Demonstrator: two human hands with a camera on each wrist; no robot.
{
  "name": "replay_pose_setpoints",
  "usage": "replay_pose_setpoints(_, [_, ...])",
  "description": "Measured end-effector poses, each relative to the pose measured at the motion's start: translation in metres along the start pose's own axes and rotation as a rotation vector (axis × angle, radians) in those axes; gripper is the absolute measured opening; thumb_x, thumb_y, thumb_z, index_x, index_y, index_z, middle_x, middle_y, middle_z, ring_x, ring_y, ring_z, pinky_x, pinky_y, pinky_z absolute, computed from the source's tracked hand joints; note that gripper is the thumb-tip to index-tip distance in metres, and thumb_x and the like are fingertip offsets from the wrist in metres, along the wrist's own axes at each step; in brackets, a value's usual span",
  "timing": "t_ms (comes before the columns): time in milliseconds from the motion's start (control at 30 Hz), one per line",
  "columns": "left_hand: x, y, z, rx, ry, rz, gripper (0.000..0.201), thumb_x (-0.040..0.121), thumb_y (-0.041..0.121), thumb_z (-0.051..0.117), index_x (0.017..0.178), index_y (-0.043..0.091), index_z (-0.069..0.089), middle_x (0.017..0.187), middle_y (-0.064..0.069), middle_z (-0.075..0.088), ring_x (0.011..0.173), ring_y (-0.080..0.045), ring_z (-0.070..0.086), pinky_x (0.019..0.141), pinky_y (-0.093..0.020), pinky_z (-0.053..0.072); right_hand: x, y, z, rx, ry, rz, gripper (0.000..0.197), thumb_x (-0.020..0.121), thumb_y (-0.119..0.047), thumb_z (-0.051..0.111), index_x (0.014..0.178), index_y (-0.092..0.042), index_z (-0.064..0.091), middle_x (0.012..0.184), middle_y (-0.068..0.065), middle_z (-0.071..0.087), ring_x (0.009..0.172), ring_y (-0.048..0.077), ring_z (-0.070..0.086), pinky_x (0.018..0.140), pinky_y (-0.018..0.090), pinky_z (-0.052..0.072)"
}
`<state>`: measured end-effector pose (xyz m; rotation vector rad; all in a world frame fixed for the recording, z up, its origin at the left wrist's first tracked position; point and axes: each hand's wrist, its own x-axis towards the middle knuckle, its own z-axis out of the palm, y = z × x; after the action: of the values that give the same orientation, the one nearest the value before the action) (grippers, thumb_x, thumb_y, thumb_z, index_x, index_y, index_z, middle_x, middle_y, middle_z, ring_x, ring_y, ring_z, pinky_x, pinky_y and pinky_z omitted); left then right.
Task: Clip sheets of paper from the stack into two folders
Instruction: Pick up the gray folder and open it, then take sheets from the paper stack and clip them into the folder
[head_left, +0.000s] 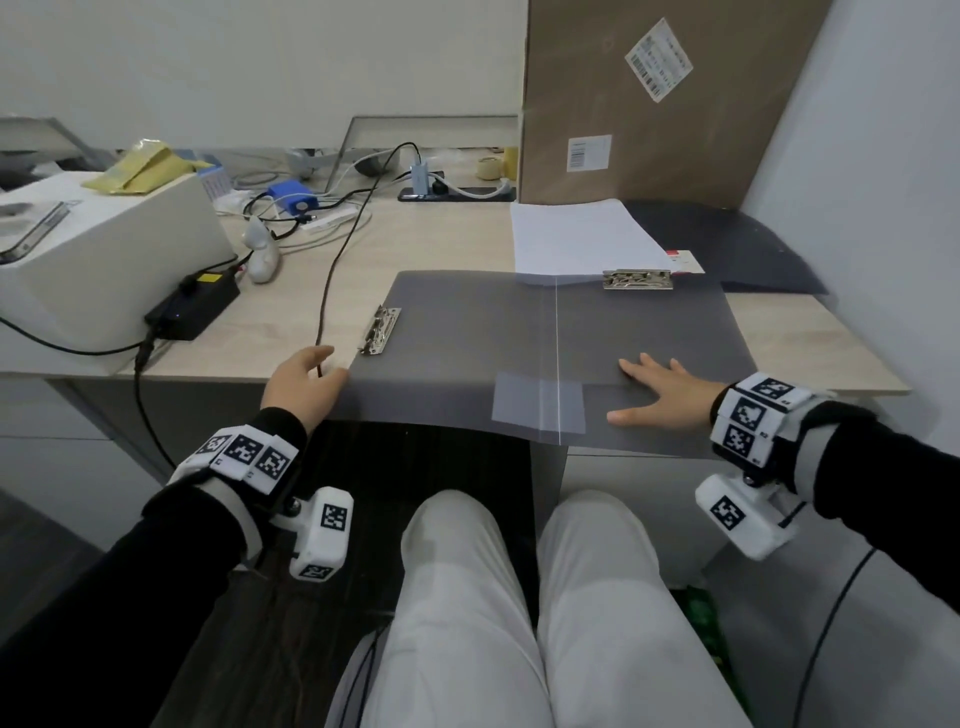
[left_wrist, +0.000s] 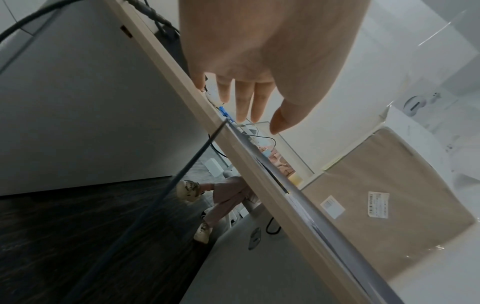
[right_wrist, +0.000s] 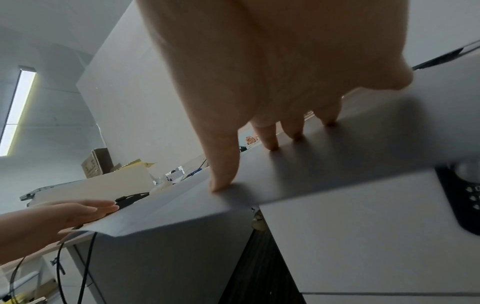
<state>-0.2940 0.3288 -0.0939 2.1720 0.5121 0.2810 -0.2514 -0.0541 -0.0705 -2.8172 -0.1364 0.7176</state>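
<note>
A grey translucent folder (head_left: 467, 353) lies open and flat on the desk, its near edge hanging over the desk's front. One metal clip (head_left: 380, 330) sits on its left edge and another clip (head_left: 638, 279) on its far right edge. Behind it lies the white paper stack (head_left: 576, 236), and beyond that a dark second folder (head_left: 737, 244). My left hand (head_left: 304, 382) rests with straight fingers against the folder's near left corner. My right hand (head_left: 665, 397) lies flat on the folder's right half (right_wrist: 337, 154), fingertips (right_wrist: 271, 147) pressing down. Neither hand holds anything.
A white machine (head_left: 104, 249) and a black power adapter (head_left: 192, 306) stand at the left. A thin dark cable (head_left: 337, 260) runs across the desk to my left hand. A cardboard panel (head_left: 623, 104) leans at the back right. Chargers and cables clutter the back.
</note>
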Motion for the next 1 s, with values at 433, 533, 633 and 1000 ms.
replay_pose_setpoints(433, [0.062,0.038,-0.008,0.126,-0.309,0.052,0.049,0.089,0.01,0.06,0.137,0.008,0.049,0.142,-0.01,0.05,0.132,-0.023,0.047,0.108,-0.029,0.033,0.036,-0.128,-0.047,-0.17,0.033,-0.244,0.086,0.087,-0.054,0.054,0.153,-0.022,0.01,0.162,0.004,0.004,0.149,0.022,0.008,0.118,0.03,0.008])
replay_pose_setpoints(533, [0.075,0.035,-0.003,0.139,-0.36,0.03,0.052,0.089,0.007,0.059,0.139,0.008,0.046,0.144,-0.011,0.048,0.132,-0.024,0.047,0.112,-0.037,0.036,0.061,-0.164,-0.037,-0.218,-0.023,-0.258,0.093,0.083,-0.06,0.055,0.154,-0.026,0.004,0.162,0.003,-0.001,0.149,0.031,0.001,0.119,0.043,0.004])
replay_pose_setpoints(633, [0.082,0.03,0.002,0.111,-0.411,0.006,0.055,0.088,0.004,0.059,0.141,0.006,0.042,0.144,-0.013,0.047,0.132,-0.024,0.047,0.113,-0.039,0.035,0.083,-0.175,-0.025,-0.279,-0.05,-0.24,0.104,0.077,-0.067,0.057,0.153,-0.026,-0.001,0.162,0.004,-0.005,0.148,0.038,-0.003,0.118,0.05,0.003])
replay_pose_setpoints(1000, [0.092,0.016,-0.012,0.123,-0.576,0.052,0.072,0.077,0.01,0.075,0.141,0.024,0.043,0.128,-0.007,0.06,0.119,-0.012,0.054,0.098,-0.025,0.037,0.091,-0.154,-0.009,-0.22,-0.134,-0.308,0.106,0.077,-0.065,0.059,0.152,-0.03,-0.007,0.161,-0.004,-0.014,0.148,0.03,-0.015,0.118,0.05,0.003])
